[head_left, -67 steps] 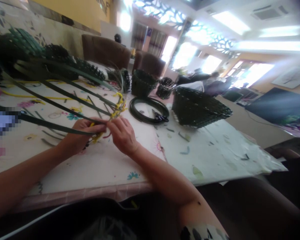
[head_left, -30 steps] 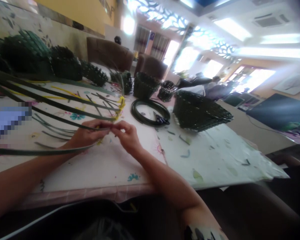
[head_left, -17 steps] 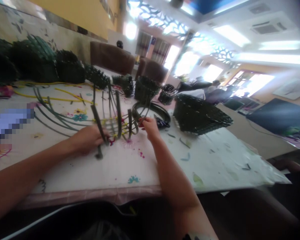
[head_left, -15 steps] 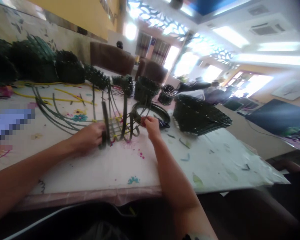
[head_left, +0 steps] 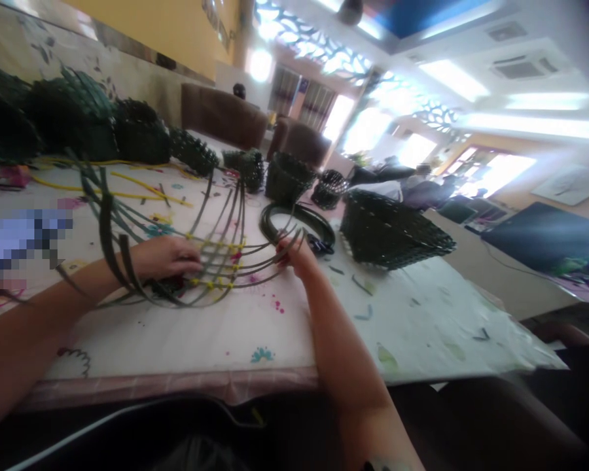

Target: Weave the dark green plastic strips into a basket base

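A lattice of dark green plastic strips, crossed in the middle and tied with yellow, rests on the floral tablecloth. Its long strip ends curve upward at the far side and to the left, some passing over my left wrist. My left hand is closed at the lattice's left edge, with its fingertips on the strips; its palm side is hidden. At the other side, my right hand pinches several strip ends together, bending them up. Just behind that hand lies a coil of dark green strip.
A large dark green woven basket lies on the right. More woven baskets line the back and far left. Yellow strips lie at back left, strip offcuts at right. Brown chairs stand beyond. Other people sit far off.
The lattice has turned and now spreads flatter between my hands, its strips swinging left over my left wrist. My left hand has shifted slightly; my right hand now holds a bunch of strip ends.
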Motion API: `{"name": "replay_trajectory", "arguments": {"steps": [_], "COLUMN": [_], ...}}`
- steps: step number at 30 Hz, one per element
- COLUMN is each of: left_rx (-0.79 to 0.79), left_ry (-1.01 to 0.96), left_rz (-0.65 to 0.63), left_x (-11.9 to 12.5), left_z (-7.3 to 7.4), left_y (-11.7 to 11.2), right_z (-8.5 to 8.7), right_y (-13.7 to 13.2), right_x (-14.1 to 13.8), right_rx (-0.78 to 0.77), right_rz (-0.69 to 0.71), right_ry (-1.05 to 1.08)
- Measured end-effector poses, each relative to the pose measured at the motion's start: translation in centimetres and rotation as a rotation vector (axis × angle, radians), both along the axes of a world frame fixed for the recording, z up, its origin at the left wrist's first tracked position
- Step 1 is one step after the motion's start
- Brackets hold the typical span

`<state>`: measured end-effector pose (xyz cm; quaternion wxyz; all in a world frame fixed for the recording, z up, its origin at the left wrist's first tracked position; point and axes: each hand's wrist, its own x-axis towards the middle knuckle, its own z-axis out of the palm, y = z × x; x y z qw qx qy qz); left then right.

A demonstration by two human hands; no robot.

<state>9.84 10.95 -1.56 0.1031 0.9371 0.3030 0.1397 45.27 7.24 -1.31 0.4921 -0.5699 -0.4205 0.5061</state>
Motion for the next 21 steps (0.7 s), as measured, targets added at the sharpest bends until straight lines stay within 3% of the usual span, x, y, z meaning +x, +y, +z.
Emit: {"name": "replay_trajectory", "arguments": {"steps": [5,7,10,13,18,21], "left_rx": [0.099,0.061,-0.051,-0.098,-0.097,-0.065], "left_ry": [0.118,0.210,0.320,0.360,0.356,0.311], "left_rz": [0.162,0.228,0.280,0.305,0.327,0.290], "left_x": [0.5,0.6,0.8,1.1,1.4,1.3], "left_z": [-1.0,-1.8,-2.7,-2.8,-2.7,-2.6], "left_y": [1.0,1.3,1.2,0.7,0.4,0.4], "right_z": [-1.7,-2.2,-2.5,-2.1,-0.6,-0.9], "right_y": [0.5,0.6,0.6,0.4,0.0,0.2], "right_x": [-1.5,-2.3,-2.9,-2.9,-2.3,-2.1], "right_rx": [0.371,0.354,0.181,0.089,0.191,0.215], "right_rz": [0.159,0.260,0.393,0.414,0.497,0.508], "right_ry": [0.078,0.140,0.176,0.064,-0.278,-0.295]}}
